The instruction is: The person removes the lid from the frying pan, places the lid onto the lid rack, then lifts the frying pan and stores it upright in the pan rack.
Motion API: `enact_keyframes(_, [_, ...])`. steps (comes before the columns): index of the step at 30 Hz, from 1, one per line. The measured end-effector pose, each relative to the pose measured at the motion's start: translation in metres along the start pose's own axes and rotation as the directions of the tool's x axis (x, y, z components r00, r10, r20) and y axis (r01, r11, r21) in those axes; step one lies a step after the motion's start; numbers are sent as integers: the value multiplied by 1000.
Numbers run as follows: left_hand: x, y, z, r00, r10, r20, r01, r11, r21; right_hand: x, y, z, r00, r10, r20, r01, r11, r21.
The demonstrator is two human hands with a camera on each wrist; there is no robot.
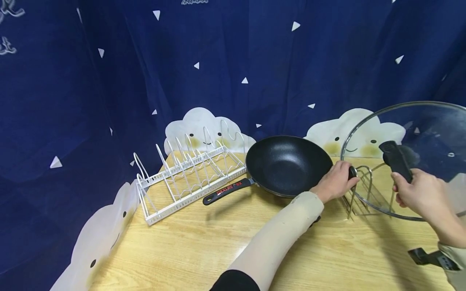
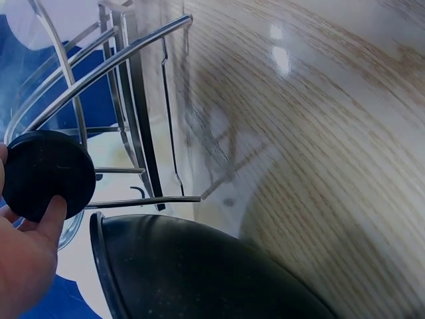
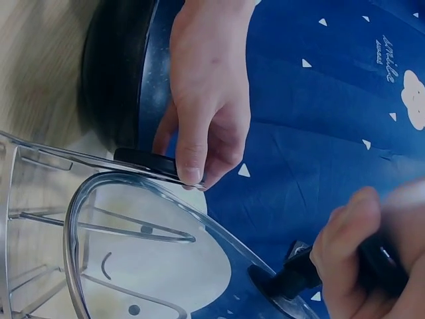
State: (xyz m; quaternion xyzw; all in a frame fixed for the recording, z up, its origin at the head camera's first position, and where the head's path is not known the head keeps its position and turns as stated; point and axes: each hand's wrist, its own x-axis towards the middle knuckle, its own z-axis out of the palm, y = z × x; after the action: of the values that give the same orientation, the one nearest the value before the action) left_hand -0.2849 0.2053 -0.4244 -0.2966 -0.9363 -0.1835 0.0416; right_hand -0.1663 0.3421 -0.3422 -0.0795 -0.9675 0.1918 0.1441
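In the head view my left hand (image 1: 334,182) pinches a round black knob (image 1: 352,173) beside the wok's right rim; the left wrist view shows the thumb on this knob (image 2: 50,176). A thin rim runs edge-on from the knob in the right wrist view. My right hand (image 1: 427,194) grips the black handle (image 1: 397,161) of a large clear glass lid (image 1: 437,133), raised upright at the right. Behind that lid, a small metal wire rack (image 1: 369,182) stands on the table. The black wok (image 1: 287,165) stands tilted between the two racks, its long handle (image 1: 228,191) pointing left.
A white metal rack (image 1: 189,202) with upright wire dividers stands left of the wok on the wooden table (image 1: 174,258). White cloud-shaped panels (image 1: 198,121) line the table's back and left edges, with a blue curtain (image 1: 218,52) behind. A black strap (image 1: 433,258) hangs by my right wrist.
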Motion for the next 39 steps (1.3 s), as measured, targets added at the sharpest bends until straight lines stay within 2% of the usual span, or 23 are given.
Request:
enact_keyframes(7, [1,3,-1,1000,-7,18,7,1000,-5,1,1,2,1000,5,27,-5,1000,8])
enact_keyframes(16, [0,5,-1,1000,0,11,0,1000,7,2,0,5,997,-25,70,22,999,44])
enact_keyframes(26, [1,6,0,1000,-22,11,22,1000,-3,1,2,8,994,-55,92,56,998,-8])
enact_keyframes(39, [1,5,1,999,-39,14,39,999,6,1,0,15,989,-95,115,97,995,-6])
